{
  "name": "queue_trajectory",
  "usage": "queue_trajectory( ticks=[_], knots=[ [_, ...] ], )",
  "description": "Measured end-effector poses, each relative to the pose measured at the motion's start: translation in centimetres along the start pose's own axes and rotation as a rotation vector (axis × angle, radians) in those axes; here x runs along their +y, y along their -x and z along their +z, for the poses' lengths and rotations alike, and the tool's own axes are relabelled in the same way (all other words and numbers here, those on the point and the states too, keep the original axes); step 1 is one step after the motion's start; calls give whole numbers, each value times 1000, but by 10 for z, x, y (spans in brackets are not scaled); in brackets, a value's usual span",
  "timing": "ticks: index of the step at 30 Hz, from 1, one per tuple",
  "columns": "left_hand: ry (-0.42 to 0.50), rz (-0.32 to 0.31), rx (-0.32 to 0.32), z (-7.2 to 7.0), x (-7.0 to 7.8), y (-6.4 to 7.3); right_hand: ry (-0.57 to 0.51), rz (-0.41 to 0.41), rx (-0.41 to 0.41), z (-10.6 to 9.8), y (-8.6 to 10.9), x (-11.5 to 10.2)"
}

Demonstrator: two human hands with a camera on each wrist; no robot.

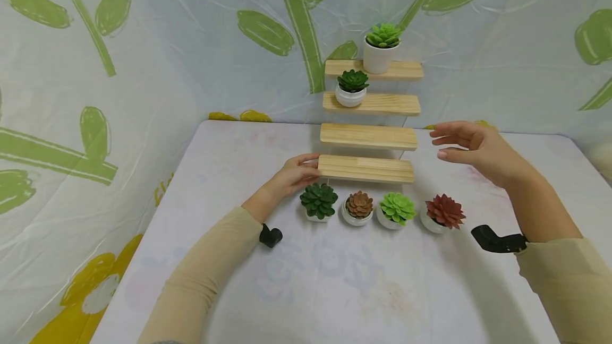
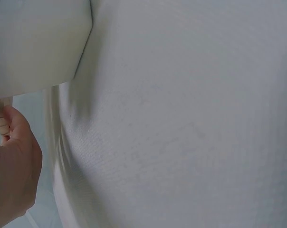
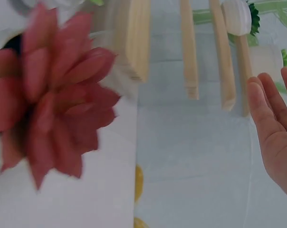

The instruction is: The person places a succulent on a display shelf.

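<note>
My left hand (image 1: 295,174) pinches the left end of the lowest wooden shelf board (image 1: 365,169), thumb on its near side. In the left wrist view that hand (image 2: 17,166) shows at the left edge, its fingertips on a bit of pale wood. My right hand (image 1: 478,147) is raised to the right of the stand with loosely bent, parted fingers, holding nothing. Above the lowest board are three more; the second from the top bears a dark green succulent (image 1: 352,89) and the top one a bright green succulent (image 1: 382,49), both in white pots.
Before the stand is a row of potted succulents: dark green (image 1: 319,200), brown (image 1: 359,206), light green (image 1: 397,208) and red (image 1: 444,212). The red one looms large in the right wrist view. They stand on a white-covered table (image 1: 334,301); a leaf-printed cloth (image 1: 191,41) hangs behind.
</note>
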State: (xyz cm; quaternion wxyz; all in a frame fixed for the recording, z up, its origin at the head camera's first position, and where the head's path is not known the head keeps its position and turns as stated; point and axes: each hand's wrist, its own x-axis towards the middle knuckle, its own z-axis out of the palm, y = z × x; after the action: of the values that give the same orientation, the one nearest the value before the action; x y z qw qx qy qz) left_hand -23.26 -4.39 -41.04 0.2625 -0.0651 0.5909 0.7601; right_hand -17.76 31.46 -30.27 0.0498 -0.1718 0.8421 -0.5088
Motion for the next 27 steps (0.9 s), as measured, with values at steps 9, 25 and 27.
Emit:
queue_trajectory(
  ticks=[9,25,27],
  knots=[
    [0,-1,6,1,1,1,-70,9,13,-3,33,20],
    [21,4,18,3,0,0,-271,-52,-117,-9,79,64],
    [18,4,23,3,1,0,-259,-54,-137,-9,83,70]
  ],
)
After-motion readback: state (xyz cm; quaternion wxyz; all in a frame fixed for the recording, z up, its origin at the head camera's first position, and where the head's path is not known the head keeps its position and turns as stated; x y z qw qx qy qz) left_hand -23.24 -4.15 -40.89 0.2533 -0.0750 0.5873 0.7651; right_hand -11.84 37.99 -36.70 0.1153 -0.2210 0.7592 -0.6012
